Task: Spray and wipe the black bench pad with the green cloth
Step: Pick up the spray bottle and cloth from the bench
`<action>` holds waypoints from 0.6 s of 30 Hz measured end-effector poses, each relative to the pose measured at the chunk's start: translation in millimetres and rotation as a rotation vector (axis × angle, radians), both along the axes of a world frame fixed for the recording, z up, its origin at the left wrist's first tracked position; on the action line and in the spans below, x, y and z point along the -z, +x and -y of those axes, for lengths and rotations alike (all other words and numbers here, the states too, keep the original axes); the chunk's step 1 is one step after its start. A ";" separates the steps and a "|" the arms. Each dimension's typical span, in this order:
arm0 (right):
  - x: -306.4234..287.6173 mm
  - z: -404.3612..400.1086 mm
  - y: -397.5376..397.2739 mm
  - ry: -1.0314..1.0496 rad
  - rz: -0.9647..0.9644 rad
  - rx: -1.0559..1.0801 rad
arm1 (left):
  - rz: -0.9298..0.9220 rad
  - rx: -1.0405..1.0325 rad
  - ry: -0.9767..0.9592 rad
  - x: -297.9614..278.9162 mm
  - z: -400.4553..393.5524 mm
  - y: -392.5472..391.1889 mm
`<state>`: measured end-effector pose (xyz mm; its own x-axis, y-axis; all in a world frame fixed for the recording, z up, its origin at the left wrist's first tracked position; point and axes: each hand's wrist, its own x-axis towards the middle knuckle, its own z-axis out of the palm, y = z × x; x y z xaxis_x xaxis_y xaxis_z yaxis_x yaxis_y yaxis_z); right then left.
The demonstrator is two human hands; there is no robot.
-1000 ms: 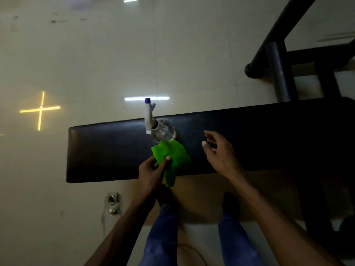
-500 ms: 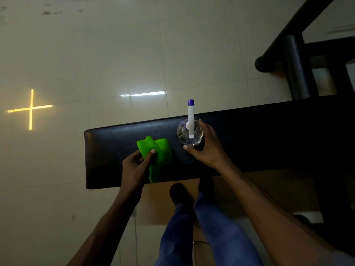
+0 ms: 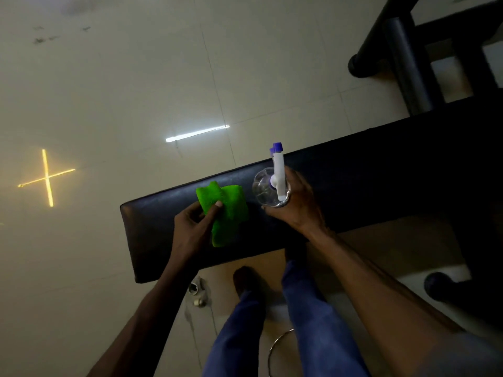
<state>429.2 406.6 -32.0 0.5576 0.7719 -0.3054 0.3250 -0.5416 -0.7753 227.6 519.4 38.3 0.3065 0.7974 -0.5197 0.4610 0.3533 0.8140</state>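
Note:
The black bench pad (image 3: pixel 353 183) runs from centre left to the right edge, tilted in the head view. My left hand (image 3: pixel 194 227) grips the folded green cloth (image 3: pixel 228 210), thumb on top, over the pad's left part. Just to the right, my right hand (image 3: pixel 296 202) is wrapped around a clear spray bottle (image 3: pixel 265 190) with a white head and blue nozzle (image 3: pixel 277 148) pointing away from me. Whether the bottle's base touches the pad I cannot tell.
Dark metal frame tubes (image 3: pixel 402 61) rise at the upper right. Pale floor tiles (image 3: pixel 109 104) lie beyond the bench. My jeans-clad legs (image 3: pixel 272 336) stand at the pad's near edge, with a small metal fitting (image 3: pixel 197 292) on the floor by them.
A second ago the bottle stood alone on the pad. My right hand reached it and took hold. The cloth stays in my left hand, now left of the bottle.

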 end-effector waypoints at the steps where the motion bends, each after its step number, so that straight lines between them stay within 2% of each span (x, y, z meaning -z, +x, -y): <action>1: -6.9 5.3 0.6 0.016 -0.006 0.034 | 0.001 0.045 -0.009 -4.1 -1.2 2.1; 8: -68.5 63.1 -19.4 0.102 -0.009 0.285 | 0.081 0.399 -0.022 -37.9 4.6 16.9; 13: -117.4 129.6 -72.5 0.129 0.153 0.493 | 0.174 0.625 -0.001 -62.3 28.1 7.5; 18: -141.3 203.6 -146.7 0.117 0.263 0.778 | 0.197 0.816 -0.026 -88.7 72.0 -17.5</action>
